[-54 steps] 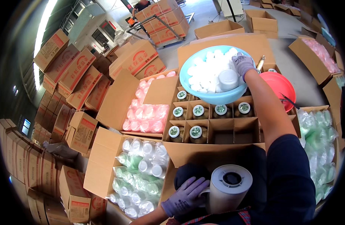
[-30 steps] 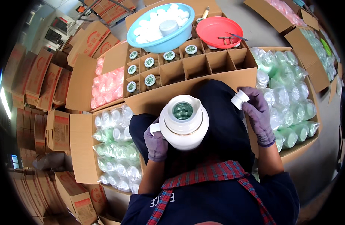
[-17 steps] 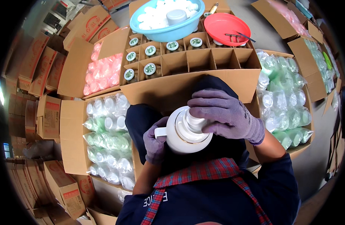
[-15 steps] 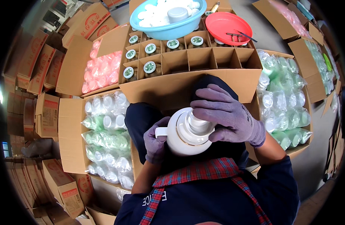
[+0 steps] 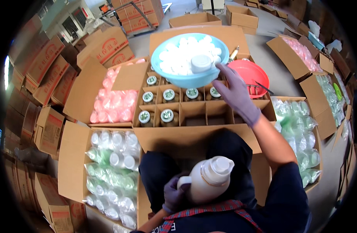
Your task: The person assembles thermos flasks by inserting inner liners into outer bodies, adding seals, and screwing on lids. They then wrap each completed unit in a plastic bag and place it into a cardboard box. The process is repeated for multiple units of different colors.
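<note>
A white vacuum jug (image 5: 209,180) with a side handle, a spout and a thin gold band stands tilted over my lap. My gloved left hand (image 5: 174,196) is closed round its handle. Reaching forward, my gloved right hand (image 5: 239,95) is at the near right rim of a light-blue basin (image 5: 182,81), its thumb and fingers apart and nothing seen between them. White rounded caps (image 5: 176,54) fill the basin, with one larger grey-white round lid (image 5: 201,63) on top of them. Whether my fingertips touch the basin is not clear.
Under the basin is a divided carton (image 5: 194,134) with jars topped in green and white (image 5: 168,94). A red dish (image 5: 261,73) with small tools sits right of my hand. Cartons of bagged pink (image 5: 114,103), clear and green pieces (image 5: 112,171) flank me.
My right hand has left the top of the jug and moved forward to the basin. The jug, still in my left hand, now leans to the right. The view has tipped upward.
</note>
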The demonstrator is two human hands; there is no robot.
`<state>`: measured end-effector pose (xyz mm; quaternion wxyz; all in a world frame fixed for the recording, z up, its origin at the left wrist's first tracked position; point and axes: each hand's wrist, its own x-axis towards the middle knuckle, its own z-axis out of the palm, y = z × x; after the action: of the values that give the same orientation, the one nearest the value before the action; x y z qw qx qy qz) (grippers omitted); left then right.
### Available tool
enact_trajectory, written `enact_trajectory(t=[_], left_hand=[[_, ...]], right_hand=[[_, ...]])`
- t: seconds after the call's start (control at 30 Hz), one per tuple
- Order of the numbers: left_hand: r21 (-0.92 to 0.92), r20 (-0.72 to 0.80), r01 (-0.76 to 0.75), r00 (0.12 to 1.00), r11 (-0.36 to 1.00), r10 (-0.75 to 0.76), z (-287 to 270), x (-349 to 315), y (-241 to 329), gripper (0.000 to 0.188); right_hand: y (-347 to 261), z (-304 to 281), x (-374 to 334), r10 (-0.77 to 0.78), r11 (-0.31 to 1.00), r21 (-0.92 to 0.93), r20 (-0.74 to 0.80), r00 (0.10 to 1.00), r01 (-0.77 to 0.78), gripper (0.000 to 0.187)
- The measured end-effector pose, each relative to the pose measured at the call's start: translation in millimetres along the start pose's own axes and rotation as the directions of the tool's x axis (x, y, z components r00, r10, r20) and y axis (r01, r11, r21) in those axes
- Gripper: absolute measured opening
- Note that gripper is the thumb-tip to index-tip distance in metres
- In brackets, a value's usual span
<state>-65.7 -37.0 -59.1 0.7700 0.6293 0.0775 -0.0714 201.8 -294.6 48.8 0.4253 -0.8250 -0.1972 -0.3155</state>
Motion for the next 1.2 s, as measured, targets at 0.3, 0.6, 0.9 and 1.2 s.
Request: enact_trajectory(t=[0.3,0.6,0.9,1.2], left_hand=[[0.384,0.443,-0.529,0.824,0.756,0.352,-3.6,24.2,35.7,0.023],[0.025,0.491,-0.183,0.859,0.983,0.147,-11.9,25.2,15.4,0.027],[0.426,0.557,-0.611,0.758,0.667,0.339,21.8,-33.0,47.8,0.024],[0.478,0.636,-0.839,0.534,0.259,0.556,57.5,-34.3,51.3,0.032]], right_hand=[[42.9,57.4,121.5,0.303,0.802,-0.585,0.221,0.927,-0.123,0.073],[-70.7,-104.5,-83.4,-0.489,0.841,0.533,0.676,0.551,0.092,0.078],[-121.6,-105.8,-149.9,0.241,0.967,-0.222,0.653,0.718,-0.123,0.086],[-125.3,-79.1,-146.9,0.3,0.912,-0.405,0.568,0.767,-0.057,0.057]])
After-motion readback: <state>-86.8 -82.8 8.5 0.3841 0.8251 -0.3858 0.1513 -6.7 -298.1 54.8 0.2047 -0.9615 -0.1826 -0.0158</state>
